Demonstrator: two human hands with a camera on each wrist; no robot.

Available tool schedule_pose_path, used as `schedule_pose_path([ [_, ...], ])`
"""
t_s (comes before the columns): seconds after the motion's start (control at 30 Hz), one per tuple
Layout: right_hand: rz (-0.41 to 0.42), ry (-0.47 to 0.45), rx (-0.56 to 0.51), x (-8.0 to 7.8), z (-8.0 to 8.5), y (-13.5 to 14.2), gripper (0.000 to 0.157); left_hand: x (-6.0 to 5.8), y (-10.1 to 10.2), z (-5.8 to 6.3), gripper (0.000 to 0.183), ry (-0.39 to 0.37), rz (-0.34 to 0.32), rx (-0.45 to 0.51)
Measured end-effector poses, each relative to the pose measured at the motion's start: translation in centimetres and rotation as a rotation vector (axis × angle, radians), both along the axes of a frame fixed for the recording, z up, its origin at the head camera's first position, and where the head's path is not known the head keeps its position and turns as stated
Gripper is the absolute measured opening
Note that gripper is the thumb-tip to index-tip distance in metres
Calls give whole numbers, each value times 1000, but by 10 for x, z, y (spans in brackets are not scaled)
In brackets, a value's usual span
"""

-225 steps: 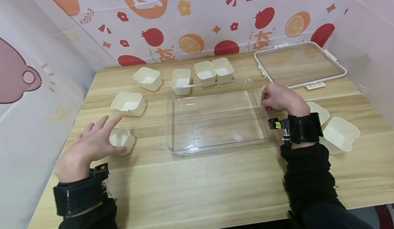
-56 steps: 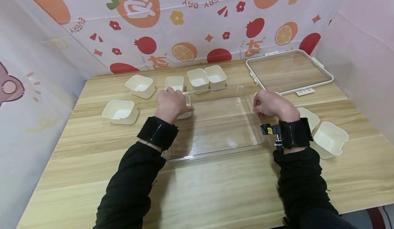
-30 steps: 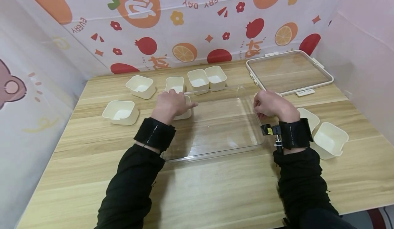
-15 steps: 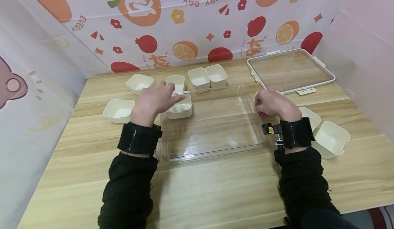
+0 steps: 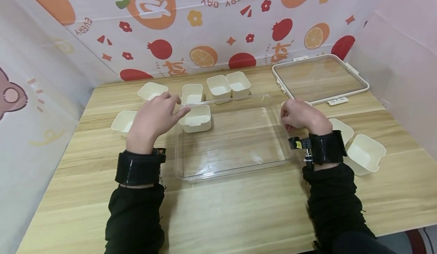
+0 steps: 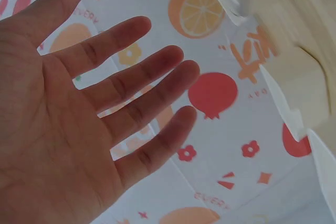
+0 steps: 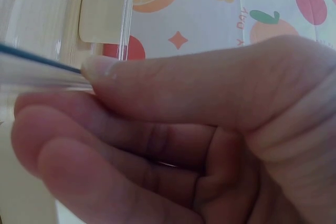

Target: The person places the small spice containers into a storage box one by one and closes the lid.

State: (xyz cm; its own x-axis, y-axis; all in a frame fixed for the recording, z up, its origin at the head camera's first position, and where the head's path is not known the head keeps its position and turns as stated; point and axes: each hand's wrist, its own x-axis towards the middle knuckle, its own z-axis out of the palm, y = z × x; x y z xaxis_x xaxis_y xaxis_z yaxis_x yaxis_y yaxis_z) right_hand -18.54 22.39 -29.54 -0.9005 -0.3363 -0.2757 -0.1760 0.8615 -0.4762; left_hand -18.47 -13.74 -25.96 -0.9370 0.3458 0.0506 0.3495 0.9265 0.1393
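A clear plastic bin (image 5: 235, 144) lies in the middle of the table, with one small cream box (image 5: 196, 123) in its far left corner. My left hand (image 5: 153, 119) hovers just left of that box, holding nothing. In the left wrist view its fingers (image 6: 147, 95) are spread and nearly straight. At the bin's right side my right hand (image 5: 304, 115) pinches the rim between thumb (image 7: 157, 85) and curled fingers, as the right wrist view shows. A cream box (image 5: 123, 122) on the left and another (image 5: 151, 91) behind it are partly covered by my left hand.
Behind the bin stand a cream box (image 5: 192, 93) and a touching pair, one box (image 5: 218, 87) beside another (image 5: 238, 84). More cream boxes (image 5: 367, 153) sit to the right, near my right wrist. A clear lid (image 5: 321, 77) with a pale frame lies at the back right.
The left hand brought a cream box from the left into the bin, let go of it, and has drawn back left. The right hand has stayed on the rim.
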Motion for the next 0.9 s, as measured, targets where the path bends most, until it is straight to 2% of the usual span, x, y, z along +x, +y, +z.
schedule_pose_path([
  [0.37,5,2,16,-1,-2,-1,11,8,-25,-4,37,96,41,59],
  [0.6,3,-3,18,0,-1,-1,11,12,-32,-7,34,109,71,79],
  [0.9,0,24,16,1,-1,1,11,11,-35,-10,33,91,82,86],
])
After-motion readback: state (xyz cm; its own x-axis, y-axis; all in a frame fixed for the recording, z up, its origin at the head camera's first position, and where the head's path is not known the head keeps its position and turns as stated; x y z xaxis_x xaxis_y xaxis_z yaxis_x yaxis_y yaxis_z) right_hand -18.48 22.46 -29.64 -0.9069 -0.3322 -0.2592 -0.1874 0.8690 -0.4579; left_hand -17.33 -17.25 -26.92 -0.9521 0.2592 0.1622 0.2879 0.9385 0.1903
